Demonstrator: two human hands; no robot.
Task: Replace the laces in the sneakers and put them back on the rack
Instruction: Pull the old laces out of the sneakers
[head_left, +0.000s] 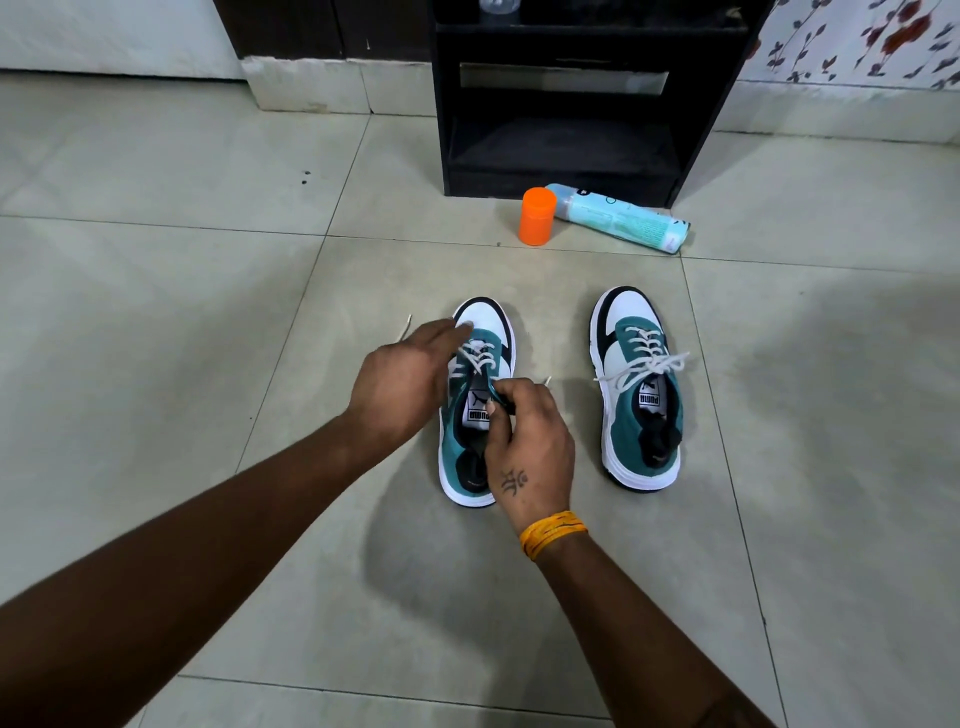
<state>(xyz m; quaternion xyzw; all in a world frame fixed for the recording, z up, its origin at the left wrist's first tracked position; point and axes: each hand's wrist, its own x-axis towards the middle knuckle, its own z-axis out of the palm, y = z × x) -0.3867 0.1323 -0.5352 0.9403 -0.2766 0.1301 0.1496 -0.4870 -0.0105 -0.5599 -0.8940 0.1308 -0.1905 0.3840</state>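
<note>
On a tiled floor (208, 249) near a black rack (582, 104), the left hand (400, 384) rests flat-fingered on a sneaker (475, 405), the right hand (530, 441) pinching its tongue.

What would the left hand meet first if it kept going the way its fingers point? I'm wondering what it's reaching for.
Probably the white toe of the left sneaker: the left hand already has its fingertips there, just ahead of the laces.

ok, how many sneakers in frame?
2. One sneaker under both hands, laces loose; the other sneaker to its right, laces tied. The rack shelves look dark; more could hide there.
</note>
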